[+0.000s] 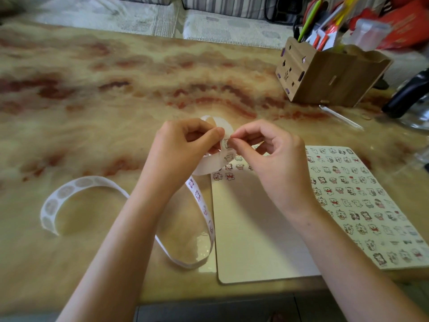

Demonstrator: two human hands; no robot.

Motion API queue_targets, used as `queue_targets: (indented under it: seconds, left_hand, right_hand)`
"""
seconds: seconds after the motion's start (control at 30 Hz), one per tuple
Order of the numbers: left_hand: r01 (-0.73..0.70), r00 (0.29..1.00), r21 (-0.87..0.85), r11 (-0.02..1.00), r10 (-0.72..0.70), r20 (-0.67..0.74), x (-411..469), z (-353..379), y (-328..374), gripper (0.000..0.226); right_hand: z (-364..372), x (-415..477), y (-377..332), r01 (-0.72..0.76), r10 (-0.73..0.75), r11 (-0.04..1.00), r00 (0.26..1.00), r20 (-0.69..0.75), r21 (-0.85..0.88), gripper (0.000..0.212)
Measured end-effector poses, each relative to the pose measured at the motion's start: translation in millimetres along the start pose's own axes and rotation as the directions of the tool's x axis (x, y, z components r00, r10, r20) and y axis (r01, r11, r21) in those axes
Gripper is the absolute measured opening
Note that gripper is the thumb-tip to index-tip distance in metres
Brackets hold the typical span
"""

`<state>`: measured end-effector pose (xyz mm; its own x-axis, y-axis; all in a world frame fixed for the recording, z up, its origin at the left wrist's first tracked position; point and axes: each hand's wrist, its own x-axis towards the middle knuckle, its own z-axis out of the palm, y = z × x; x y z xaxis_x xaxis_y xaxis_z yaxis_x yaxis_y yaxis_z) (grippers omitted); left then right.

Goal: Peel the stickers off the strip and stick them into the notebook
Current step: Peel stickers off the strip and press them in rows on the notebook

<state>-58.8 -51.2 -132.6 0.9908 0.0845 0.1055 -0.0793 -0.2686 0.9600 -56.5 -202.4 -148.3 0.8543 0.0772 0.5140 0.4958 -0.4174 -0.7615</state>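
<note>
I cannot tell how much of the sticker (227,143) is off its backing, because the fingertips of the left hand (183,147) and the right hand (276,159) cover its edges. The strip (204,210) disappears behind the left wrist for a stretch. The right hand hides the 12 o'clock end of the left page of the notebook (255,228), and the frame cuts the right page at 4 o'clock. The printed figures are too small to read. At 1 o'clock, the contents of the pen holder (329,77) are smeared and cropped. At 3 o'clock a black object (408,94) is cut off, and I cannot name it.
</note>
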Motion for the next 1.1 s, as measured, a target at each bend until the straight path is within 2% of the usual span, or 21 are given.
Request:
queue_targets:
  seconds: [0.43,0.8,1.0,1.1]
  left_hand:
    - [-0.017,0.998,0.035,0.999,0.015,0.059,-0.5,-2.2,0.2,0.016]
    - [-0.019,0.999,0.068,0.997,0.017,0.029,-1.1,-0.9,0.2,0.016]
    - [-0.008,1.0,0.083,0.996,0.008,0.001,-1.1,-0.1,-1.1,0.016]
    - [-0.002,0.999,0.08,0.997,0.005,-0.034,-0.1,-1.5,-1.8,0.017]
  right_hand:
    - [-1.1,0.5,-1.1,-0.052,0.051,0.998,0.998,0.024,0.034,0.004]
    - [-2.6,1.8,-4.4,-0.152,0.15,0.988,0.985,0.082,0.018,0.002]
    - [-0.2,0.8,-4.1,-0.074,0.084,0.993,0.991,0.102,-0.094,0.004]
    - [-1.0,1.9,-7.1,-0.058,0.062,0.997,0.994,0.088,-0.049,0.006]
